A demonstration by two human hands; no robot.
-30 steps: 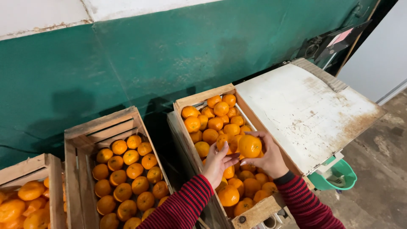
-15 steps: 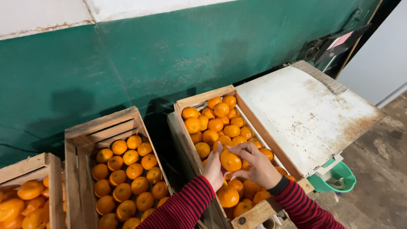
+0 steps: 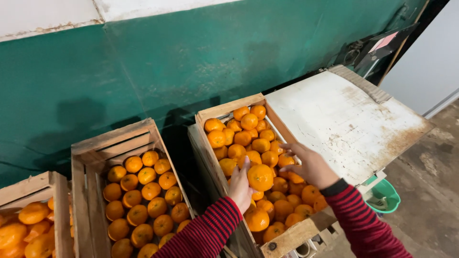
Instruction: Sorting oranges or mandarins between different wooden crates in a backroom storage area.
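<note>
Here, three wooden crates stand along the green wall: the right crate (image 3: pixel 229 111), the middle crate (image 3: pixel 86 157) and a left crate (image 3: pixel 57 191) cut off at nine o'clock, each heaped with mandarins beyond counting. One mandarin (image 3: pixel 260 177) sits against my left hand (image 3: pixel 240 187), fingers closed round its nine o'clock side. My right hand (image 3: pixel 311 166) hovers at its two o'clock, fingers spread apart, just above the pile. One worn white board (image 3: pixel 344 119) lies at three o'clock

A pink-and-white label (image 3: pixel 385 42) lies top right.
</note>
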